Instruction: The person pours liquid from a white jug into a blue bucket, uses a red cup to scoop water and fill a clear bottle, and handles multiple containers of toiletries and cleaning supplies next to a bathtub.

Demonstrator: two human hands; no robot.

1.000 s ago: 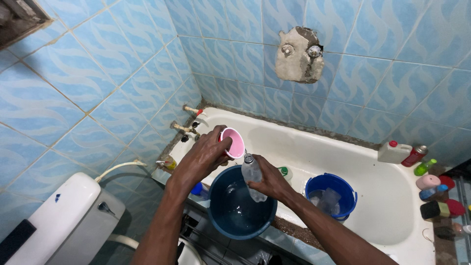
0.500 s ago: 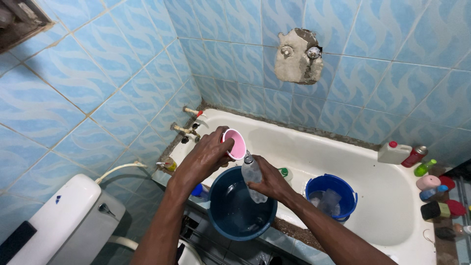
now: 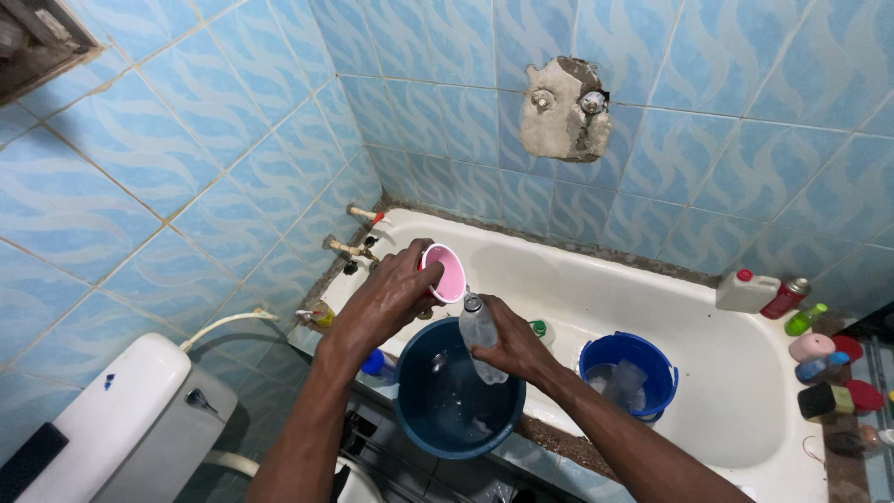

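— Nothing much is moving since a moment back: both hands are staying put, only the water in the dark blue bucket is rippling more.

— What are you holding?

— I'm wrapping my left hand around the pink cup, tipped with its mouth facing right and down toward the clear bottle. I'm closing my right hand around that bottle over the bucket, long axis near upright, neck pointing up (leaning slightly left).

— Any risk?

— I'm judging the narrow neck could miss the stream, spilling water beside the bathtub rim.
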